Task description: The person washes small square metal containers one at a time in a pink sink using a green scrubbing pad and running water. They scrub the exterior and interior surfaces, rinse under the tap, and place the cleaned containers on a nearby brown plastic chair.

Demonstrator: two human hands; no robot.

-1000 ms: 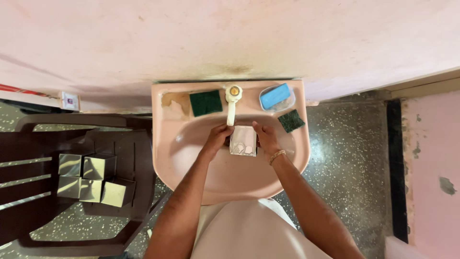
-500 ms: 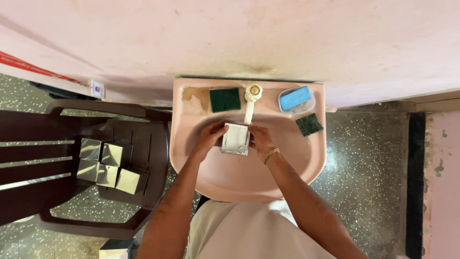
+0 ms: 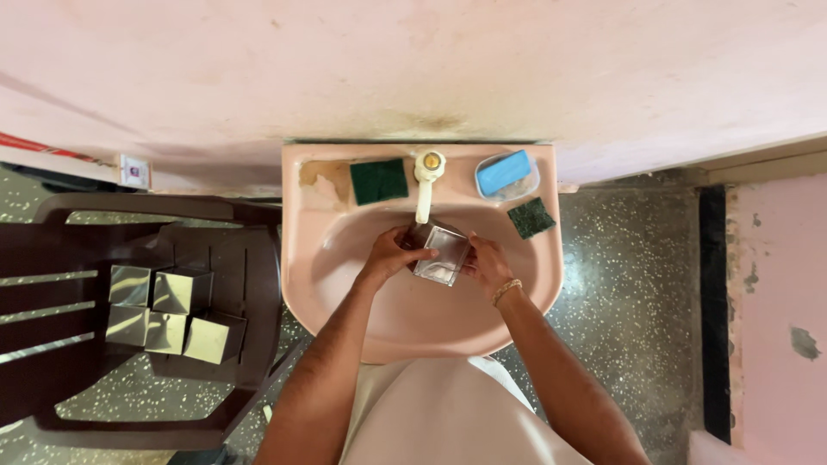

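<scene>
Both hands, the left hand [image 3: 389, 256] and right hand [image 3: 488, 263], grip the square steel container [image 3: 441, 254], now tilted under the tap [image 3: 425, 182] over the pink basin [image 3: 413, 319], fingers closed round its sides.

pink sink [image 3: 551, 258], green sponge [image 3: 379, 180], blue soap [image 3: 502, 171]

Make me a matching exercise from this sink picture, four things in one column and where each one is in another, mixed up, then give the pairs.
Things:
1. square metal container
2. blue soap bar
3. large green scrub pad
4. shiny metal boxes

Places:
A. on the seat of the brown plastic chair
B. in a clear dish right of the tap
C. between the left hand and right hand, over the basin
D. on the sink ledge left of the tap

Pairs: 1-C, 2-B, 3-D, 4-A
</scene>
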